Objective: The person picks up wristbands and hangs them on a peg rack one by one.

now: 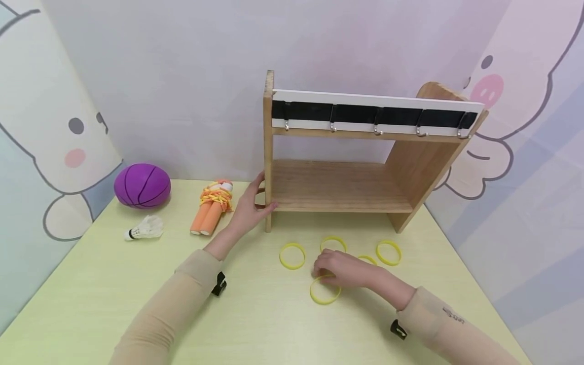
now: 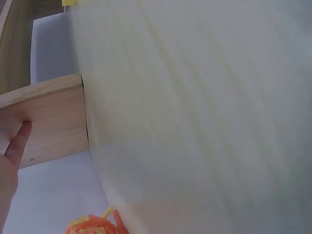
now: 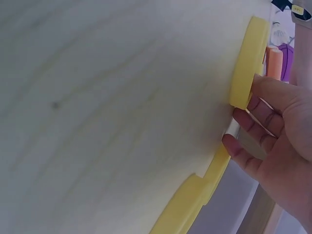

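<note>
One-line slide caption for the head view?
Left hand against a light-brown wooden rack with silver metal hooks; right hand among thin yellow rings on a pale-yellow table.

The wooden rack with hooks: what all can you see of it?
The rack looks like pale wood: two side panels joined by a shelf. Across its upper front, a white-and-black strip carries five bare, shiny hooks. It stands upright on the table; the left hand holds its left side panel.

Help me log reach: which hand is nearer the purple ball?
Left. The left hand touches the shelf, right of the purple ball; the right hand is farther right, among yellow rings.
</note>
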`<state>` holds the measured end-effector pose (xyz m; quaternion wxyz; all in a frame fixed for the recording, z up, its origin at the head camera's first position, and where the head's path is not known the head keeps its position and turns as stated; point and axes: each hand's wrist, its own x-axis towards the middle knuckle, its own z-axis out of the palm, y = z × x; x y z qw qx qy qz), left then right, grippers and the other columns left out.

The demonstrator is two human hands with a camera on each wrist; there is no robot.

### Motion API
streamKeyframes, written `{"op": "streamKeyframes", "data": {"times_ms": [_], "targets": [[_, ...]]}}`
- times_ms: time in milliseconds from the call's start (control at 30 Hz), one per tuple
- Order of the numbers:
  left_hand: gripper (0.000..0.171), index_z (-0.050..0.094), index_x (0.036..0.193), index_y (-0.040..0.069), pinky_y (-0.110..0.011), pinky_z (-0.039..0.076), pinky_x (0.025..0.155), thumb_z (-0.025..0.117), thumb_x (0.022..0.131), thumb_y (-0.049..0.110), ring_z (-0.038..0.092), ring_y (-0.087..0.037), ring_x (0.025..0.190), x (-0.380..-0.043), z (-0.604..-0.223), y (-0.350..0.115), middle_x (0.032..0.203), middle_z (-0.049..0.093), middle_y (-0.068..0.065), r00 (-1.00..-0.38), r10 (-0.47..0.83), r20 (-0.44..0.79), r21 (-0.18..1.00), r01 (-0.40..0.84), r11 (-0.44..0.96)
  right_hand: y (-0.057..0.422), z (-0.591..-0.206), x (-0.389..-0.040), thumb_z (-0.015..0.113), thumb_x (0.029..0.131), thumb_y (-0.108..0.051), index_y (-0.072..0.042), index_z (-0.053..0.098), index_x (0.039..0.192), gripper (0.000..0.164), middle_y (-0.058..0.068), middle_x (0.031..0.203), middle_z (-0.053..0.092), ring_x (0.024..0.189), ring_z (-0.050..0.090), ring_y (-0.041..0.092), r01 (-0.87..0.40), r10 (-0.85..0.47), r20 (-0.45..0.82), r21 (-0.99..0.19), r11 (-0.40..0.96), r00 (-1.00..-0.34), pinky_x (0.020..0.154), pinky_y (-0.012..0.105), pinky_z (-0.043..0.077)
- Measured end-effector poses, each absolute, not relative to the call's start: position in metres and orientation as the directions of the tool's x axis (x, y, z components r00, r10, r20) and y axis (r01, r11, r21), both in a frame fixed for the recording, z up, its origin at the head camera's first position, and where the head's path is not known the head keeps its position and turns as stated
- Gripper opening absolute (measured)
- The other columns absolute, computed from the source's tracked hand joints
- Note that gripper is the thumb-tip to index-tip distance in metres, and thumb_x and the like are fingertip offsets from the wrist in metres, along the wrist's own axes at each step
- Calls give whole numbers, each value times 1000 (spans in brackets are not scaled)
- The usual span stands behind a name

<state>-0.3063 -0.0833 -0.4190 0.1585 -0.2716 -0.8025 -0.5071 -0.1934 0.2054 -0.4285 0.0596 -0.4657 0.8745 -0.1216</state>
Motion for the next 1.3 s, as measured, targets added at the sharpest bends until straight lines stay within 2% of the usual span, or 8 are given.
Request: {"op": "streamKeyframes", "data": {"times_ms": [100,267,500,667,900,1100,1300], "targets": [[89,14,152,28,-33,59,71,72,84,20,51,-34,121,-306,-419,-83,152,29,-7,-800,270,536,731,600,327,204,-427,-194,72,82,-13,-18,66,89,11,-12,87,62,85,50,5,-799,-830,8,-276,534,-557,78,20,49],[88,17,152,28,-38,59,74,71,84,20,51,-36,120,-303,-418,-83,151,30,-7,-816,250,521,754,578,313,205,-425,-194,71,84,-12,-18,65,86,8,-14,85,61,82,51,3,-735,-797,-37,-361,574,-603,74,17,49],[87,17,151,29,-40,58,76,71,84,20,51,-36,120,-300,-416,-82,151,30,-8,-835,239,496,772,550,318,213,-420,-191,69,83,-8,-19,62,81,13,-15,79,58,75,54,1,-685,-774,-22,-450,573,-633,67,16,50],[86,17,151,29,-39,58,77,70,85,19,50,-35,121,-299,-414,-81,152,29,-7,-848,233,476,785,530,320,217,-410,-190,68,83,-7,-21,62,81,15,-17,78,58,72,54,-1,-661,-771,-6,-510,551,-637,64,17,51],[85,17,151,25,-46,56,78,70,85,18,49,-39,122,-298,-415,-80,152,28,-8,-850,228,475,799,525,293,216,-395,-191,70,84,-14,-21,62,85,11,-16,79,56,70,54,1,-641,-757,22,-549,537,-653,56,17,47],[86,17,151,28,-42,58,77,71,84,18,50,-36,122,-299,-416,-80,152,29,-6,-856,222,467,796,516,316,210,-376,-191,72,83,-18,-27,60,85,15,-15,79,58,69,54,2,-619,-717,77,-573,537,-693,55,20,48],[90,20,150,31,-36,59,70,75,80,18,53,-33,117,-303,-413,-82,149,34,-7,-846,217,486,778,532,333,207,-351,-192,72,83,-21,-24,61,86,11,-13,78,60,67,55,5,-628,-674,167,-568,531,-720,55,23,50]]}}
